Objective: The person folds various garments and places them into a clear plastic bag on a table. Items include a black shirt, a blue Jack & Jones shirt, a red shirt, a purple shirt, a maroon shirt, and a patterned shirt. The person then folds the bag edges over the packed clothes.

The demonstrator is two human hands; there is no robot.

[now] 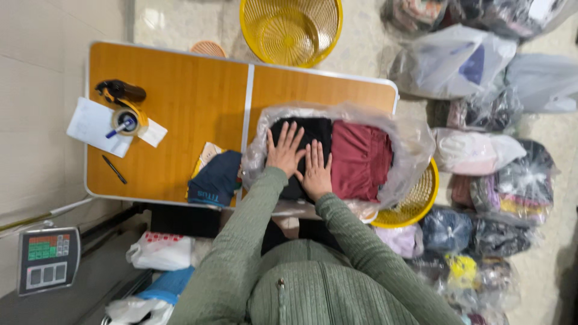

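Both my hands lie flat, fingers spread, on a folded black garment inside a clear plastic bag on the wooden table. My left hand presses the garment's left part. My right hand rests just beside it, nearer me. A folded maroon garment sits in the same bag, directly right of the black one. Neither hand grips anything.
A dark blue folded garment lies at the table's near edge, left of the bag. A tape dispenser, papers and a pen sit far left. Yellow baskets stand behind and right. Several bagged clothes cover the floor at right; a scale display is lower left.
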